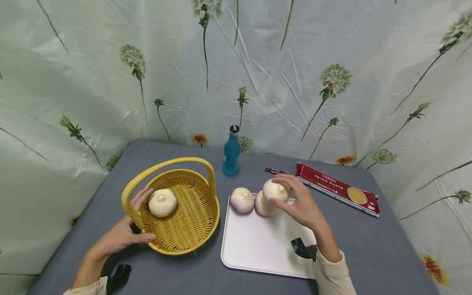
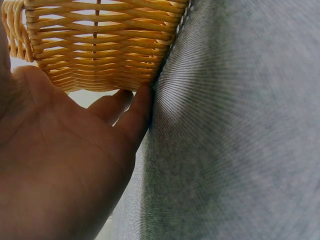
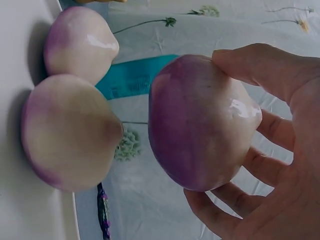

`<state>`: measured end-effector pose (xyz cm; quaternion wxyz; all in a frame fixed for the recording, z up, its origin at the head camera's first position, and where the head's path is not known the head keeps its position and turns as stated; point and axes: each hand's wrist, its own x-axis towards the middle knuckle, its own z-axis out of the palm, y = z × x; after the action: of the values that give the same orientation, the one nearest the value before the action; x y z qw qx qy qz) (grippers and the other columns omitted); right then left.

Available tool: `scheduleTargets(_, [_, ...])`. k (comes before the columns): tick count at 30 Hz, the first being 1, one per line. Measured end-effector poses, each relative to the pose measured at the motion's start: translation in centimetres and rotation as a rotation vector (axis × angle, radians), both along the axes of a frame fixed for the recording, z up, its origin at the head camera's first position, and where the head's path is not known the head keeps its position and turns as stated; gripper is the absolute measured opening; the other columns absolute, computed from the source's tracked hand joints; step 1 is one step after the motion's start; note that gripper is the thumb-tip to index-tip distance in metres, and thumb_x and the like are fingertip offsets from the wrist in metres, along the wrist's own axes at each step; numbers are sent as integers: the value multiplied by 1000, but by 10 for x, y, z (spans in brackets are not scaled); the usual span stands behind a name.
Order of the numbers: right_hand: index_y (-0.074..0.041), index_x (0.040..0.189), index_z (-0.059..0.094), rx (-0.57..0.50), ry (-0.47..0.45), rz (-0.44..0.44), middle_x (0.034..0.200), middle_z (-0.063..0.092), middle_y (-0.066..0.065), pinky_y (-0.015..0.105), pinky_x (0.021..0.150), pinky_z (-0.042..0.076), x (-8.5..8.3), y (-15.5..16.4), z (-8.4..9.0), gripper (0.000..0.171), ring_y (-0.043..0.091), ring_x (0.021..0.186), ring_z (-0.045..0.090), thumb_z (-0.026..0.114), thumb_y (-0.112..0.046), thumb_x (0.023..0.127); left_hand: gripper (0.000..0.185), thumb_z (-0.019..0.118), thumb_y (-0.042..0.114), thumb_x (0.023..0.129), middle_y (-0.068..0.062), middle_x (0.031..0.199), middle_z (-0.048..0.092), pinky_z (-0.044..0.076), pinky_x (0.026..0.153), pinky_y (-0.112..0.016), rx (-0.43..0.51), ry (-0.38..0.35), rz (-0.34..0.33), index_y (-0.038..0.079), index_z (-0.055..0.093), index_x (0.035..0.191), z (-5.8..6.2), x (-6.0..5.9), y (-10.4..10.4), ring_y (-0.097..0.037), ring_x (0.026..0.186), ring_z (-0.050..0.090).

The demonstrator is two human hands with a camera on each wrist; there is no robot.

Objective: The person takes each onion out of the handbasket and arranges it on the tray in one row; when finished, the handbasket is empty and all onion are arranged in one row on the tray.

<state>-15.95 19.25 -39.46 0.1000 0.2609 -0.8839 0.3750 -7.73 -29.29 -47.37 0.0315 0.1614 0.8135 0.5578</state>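
My right hand [image 1: 300, 203] holds a white and purple turnip [image 3: 200, 122] between thumb and fingers, raised over the back of the white tray [image 1: 258, 250]. Two more turnips sit side by side at the tray's back edge: the left one [image 1: 241, 200] in full view, the nearer one [image 3: 72, 132] partly hidden behind the held turnip in the head view. My left hand [image 1: 123, 229] grips the left side of the yellow wicker basket [image 1: 184, 246], thumb at its front rim and fingers by the handle's base. Inside the basket, one turnip [image 1: 162, 203] lies at the left.
Behind the basket and tray stands a blue bottle [image 1: 231, 153]. A small purple wrapped candy [image 1: 274, 170] lies to its right. Farther right is a red spaghetti packet [image 1: 337, 188]. The grey tabletop [image 1: 368, 254] ends at a flowered curtain [image 1: 273, 82] behind.
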Motion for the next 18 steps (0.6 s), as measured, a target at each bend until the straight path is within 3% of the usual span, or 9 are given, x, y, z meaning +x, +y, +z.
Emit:
scheduleTargets(5, [-16, 124, 66, 6, -7, 0, 131, 61, 1, 38, 94, 47, -2, 4, -2, 47, 19, 127, 52, 85, -19, 81, 115, 82, -1, 74, -4, 169, -7, 5, 95, -85, 0, 3, 4, 20, 12, 163, 2, 0, 0, -4, 149, -9])
scheduleTargets(11, [-16, 120, 72, 32, -34, 18, 129, 60, 6, 49, 91, 48, -5, 9, -9, 40, 27, 123, 54, 83, -19, 82, 115, 82, -1, 74, -5, 169, -6, 3, 95, -85, 4, -4, 8, 20, 12, 163, 2, 1, 0, -6, 150, -10])
scheduleTargets(18, [-17, 120, 72, 43, -72, 9, 130, 58, 7, 51, 93, 47, -8, 16, -10, 38, 28, 124, 52, 82, -21, 83, 115, 82, 0, 74, -3, 169, -6, 5, 95, -85, -11, -5, 15, 21, 12, 163, 1, 1, 0, -6, 150, -9])
